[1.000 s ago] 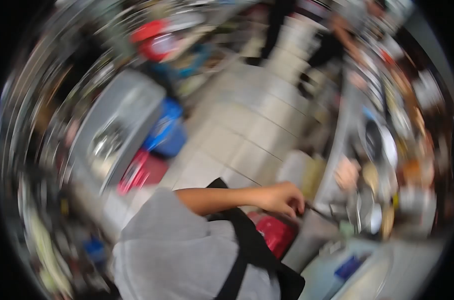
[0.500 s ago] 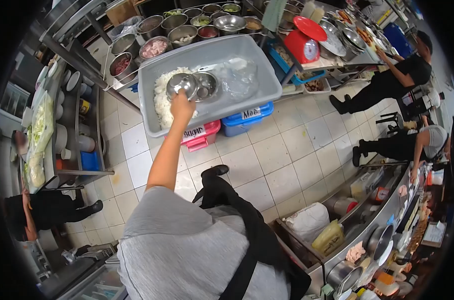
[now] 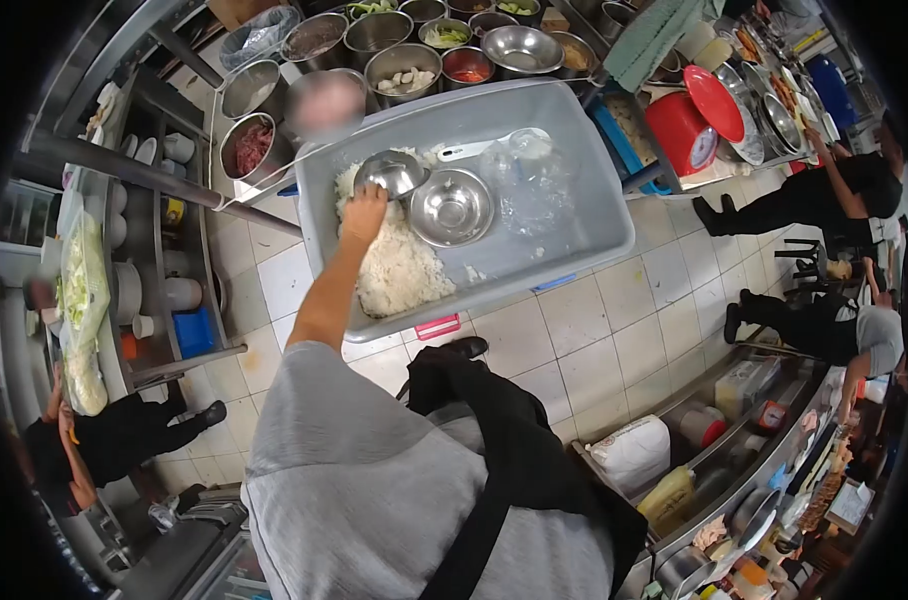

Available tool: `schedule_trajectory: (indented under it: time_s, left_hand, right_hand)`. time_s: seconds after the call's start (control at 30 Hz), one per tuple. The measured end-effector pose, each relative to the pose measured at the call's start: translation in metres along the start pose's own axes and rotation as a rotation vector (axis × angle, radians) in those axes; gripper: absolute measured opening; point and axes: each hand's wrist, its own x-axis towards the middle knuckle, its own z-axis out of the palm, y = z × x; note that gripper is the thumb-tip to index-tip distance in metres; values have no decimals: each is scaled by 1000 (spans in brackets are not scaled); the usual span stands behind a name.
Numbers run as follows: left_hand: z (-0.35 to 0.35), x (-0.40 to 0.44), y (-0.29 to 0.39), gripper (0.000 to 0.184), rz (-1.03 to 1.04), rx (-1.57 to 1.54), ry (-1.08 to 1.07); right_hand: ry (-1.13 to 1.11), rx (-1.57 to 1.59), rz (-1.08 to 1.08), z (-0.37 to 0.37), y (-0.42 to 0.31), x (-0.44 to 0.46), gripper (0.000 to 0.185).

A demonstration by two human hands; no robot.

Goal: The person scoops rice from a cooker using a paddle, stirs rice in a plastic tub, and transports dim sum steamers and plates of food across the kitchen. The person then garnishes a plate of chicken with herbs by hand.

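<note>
At the far left, a person in black (image 3: 124, 440), with hands near the lower end of bagged greens (image 3: 86, 280) on a steel bench (image 3: 111, 345). On shelves (image 3: 189, 367) under that bench, white dishes (image 3: 146, 152) and a blue bin (image 3: 193, 332). Next, a steel pot (image 3: 277, 163) of red meat (image 3: 253, 147), with other pots along the far side of a large grey tub (image 3: 596, 165). Inside the tub, toward its left end, a broad spread of white rice (image 3: 404, 280), and over it the grip of the left hand (image 3: 366, 212), clamped on the rim of a tilted steel bowl (image 3: 392, 172). Impossible to say, for the grip of the right hand, whether apart or together, being outside the view. Just right of the held bowl, a second steel bowl (image 3: 452, 207), set mouth up on the tub floor at the border of the rice. Behind that, a white long-handled utensil (image 3: 466, 152), lying near the far wall, then crumpled clear plastic (image 3: 537, 195) toward the right end. Farther right, a white sack (image 3: 631, 450) beside a yellow packet (image 3: 667, 495), and, higher in view, a green cloth (image 3: 659, 45) near a red scale (image 3: 674, 130) on another bench (image 3: 734, 168). At the far right, a second person in black (image 3: 824, 190), with arms extended toward metal dishes (image 3: 779, 120), and a person in a grey shirt (image 3: 881, 335), bent over a cluttered bench (image 3: 774, 455)
</note>
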Motion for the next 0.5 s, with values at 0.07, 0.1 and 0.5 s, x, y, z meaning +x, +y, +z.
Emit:
schedule_trajectory:
  time_s: [0.07, 0.1, 0.5]
  left_hand:
    - [-9, 22, -22, 14, -20, -17, -36]
    - [-27, 38, -30, 14, -168, -107, -22]
    - [20, 6, 66, 23, -947, -1713, -649]
  right_hand:
    - [7, 12, 4, 4, -5, -3, 32]
    - [10, 15, 7, 4, -8, -3, 32]
    - [146, 92, 105, -49, -4, 0, 36]
